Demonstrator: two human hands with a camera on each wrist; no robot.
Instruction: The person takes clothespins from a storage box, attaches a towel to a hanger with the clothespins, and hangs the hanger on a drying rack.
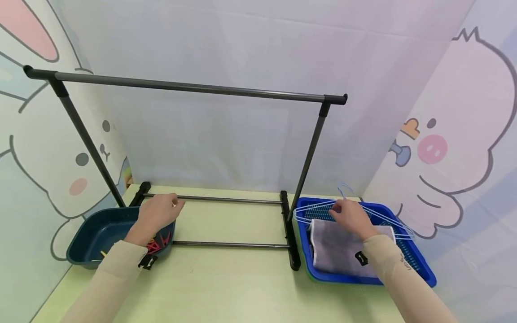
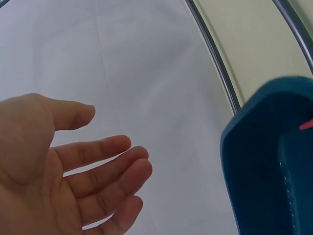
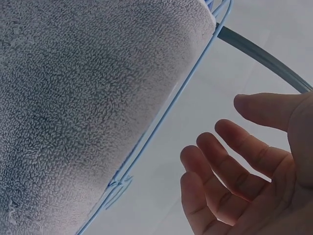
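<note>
Hangers (image 1: 317,206) lie in the basket (image 1: 341,279) along the far edge of the towel (image 1: 339,251), presumably grouped for right-hand access. Right hand (image 1: 352,216) is poised above them, partly open, fingers slightly bent, thumb apart, holding nothing. Left hand (image 1: 159,213) is raised over the basin (image 1: 97,233) and its clips (image 1: 155,246), loosely open and likewise unloaded. Both forearms angle forward and inward. Between the containers stands the rack (image 1: 194,86), apparently central so both sides reach it.
</note>
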